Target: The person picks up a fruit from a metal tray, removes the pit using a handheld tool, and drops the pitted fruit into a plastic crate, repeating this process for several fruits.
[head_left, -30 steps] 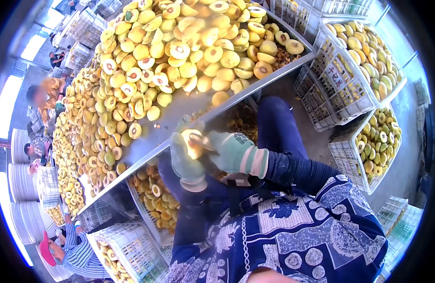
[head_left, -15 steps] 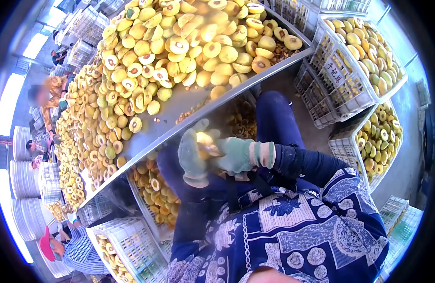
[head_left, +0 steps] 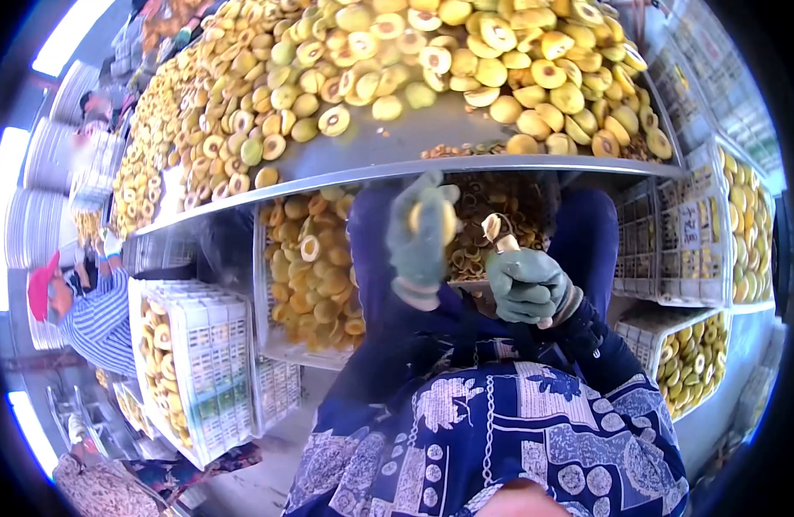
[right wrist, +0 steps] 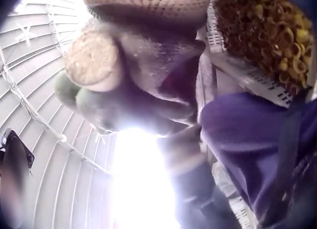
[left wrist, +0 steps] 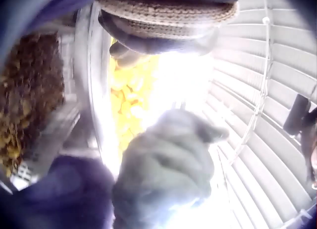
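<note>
My gloved left hand (head_left: pixel 421 246), blurred in the head view, holds a yellow peach half (head_left: pixel 449 222) by the table's front edge. To its right, my gloved right hand (head_left: pixel 530 284) grips a pitting tool (head_left: pixel 505 244) with its fingers curled round the handle. The tool's curved tip points up, with a brownish bit at it. In the right wrist view, the round pale end of the tool's handle (right wrist: pixel 92 58) sticks out of the glove. Below both hands, between the knees, stands a crate of brown pits and scraps (head_left: pixel 492 194).
A metal table (head_left: pixel 397 146) ahead bears a large heap of peach halves (head_left: pixel 362 52). Left of the knees is a crate of peach halves (head_left: pixel 311 284), and beyond it a white crate (head_left: pixel 212 362). More filled crates (head_left: pixel 685 233) stand at right. A person in stripes (head_left: pixel 100 323) sits at far left.
The tool has come away from the fruit, and the hands have parted, the right hand moving right. The head view has turned, so the table edge now lies nearly level.
</note>
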A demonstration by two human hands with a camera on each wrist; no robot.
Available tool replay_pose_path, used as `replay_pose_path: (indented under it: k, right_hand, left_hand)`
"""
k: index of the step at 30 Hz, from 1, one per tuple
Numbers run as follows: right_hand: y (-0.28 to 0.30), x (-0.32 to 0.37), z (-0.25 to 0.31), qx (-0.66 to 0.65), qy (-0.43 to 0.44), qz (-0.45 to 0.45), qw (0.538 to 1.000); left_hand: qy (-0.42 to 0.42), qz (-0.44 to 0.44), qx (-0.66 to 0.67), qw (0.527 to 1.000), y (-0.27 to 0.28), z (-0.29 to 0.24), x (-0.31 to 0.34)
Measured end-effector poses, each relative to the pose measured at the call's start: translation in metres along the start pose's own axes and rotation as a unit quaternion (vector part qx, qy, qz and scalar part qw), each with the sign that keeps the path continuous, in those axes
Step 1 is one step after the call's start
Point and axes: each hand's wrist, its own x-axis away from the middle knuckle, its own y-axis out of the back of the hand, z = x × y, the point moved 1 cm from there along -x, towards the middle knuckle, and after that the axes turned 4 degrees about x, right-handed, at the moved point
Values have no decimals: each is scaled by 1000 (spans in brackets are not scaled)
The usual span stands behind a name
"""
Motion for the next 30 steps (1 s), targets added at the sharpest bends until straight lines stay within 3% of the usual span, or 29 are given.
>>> replay_pose_path:
  k: [1,2,3,4,5,6,7,8,10,12,13,15,18,19,20,22,23,24,26,28,30]
  right_hand:
    - [-4,-2,5,104,-1,-106,989]
    - [-8,-4,10,206,2,-208,956]
    - [-12,-11,14,253,-44,-322,911]
    - [-13,-19,17,258,-41,-327,908]
    - [-10,-25,20,349,-99,-434,825]
    - [-4,-27,24,425,-153,-531,717]
    - [17,-26,21,413,-145,-535,723]
    - [32,-25,22,408,-176,-547,710]
    - [45,-27,24,430,-143,-542,708]
    - [54,-30,28,417,-119,-556,709]
    - [53,-33,31,417,-105,-553,714]
    - [46,-41,38,391,-113,-560,722]
    - [47,-42,37,376,-112,-557,732]
    - [42,-42,37,388,-121,-550,730]
    - [40,-42,40,385,-116,-554,729]
    - [36,-45,41,378,-125,-541,741]
    - [29,-49,44,377,-139,-552,731]
    - [23,-54,46,373,-136,-553,733]
    - [12,-64,48,443,-68,-526,723]
    - [-10,-78,55,480,-29,-514,711]
    - [-9,-83,53,604,126,-452,644]
  left_hand:
    - [46,30,-28,998,20,-20,-2]
    - [-161,24,-168,972,42,-18,-4]
    - [-250,-11,-259,933,72,-20,-11]
    - [-66,-95,-168,979,90,-38,-8]
    - [-185,-78,-334,921,128,-41,-13]
    - [-152,-67,-428,888,151,-55,-19]
    - [-266,-34,-611,745,155,-74,-30]
    - [-148,-50,-620,769,158,-84,-39]
    - [-189,-39,-554,810,157,-86,-71]
    - [-207,-37,-587,782,139,-81,-111]
    - [-180,-37,-650,737,122,-81,-132]
    - [-109,-47,-696,708,116,-55,-191]
    - [-95,-34,-668,738,123,-12,-248]
    - [-39,-36,-680,732,121,-3,-260]
    - [-41,-28,-679,732,125,4,-268]
    - [1,5,-538,843,122,0,-266]
    - [155,-45,-522,838,110,-9,-253]
    - [106,-1,-508,855,118,-3,-247]
    - [109,25,-311,944,103,-6,-216]
    - [154,11,-302,941,51,-33,-165]
    - [134,124,-149,972,28,-31,-129]
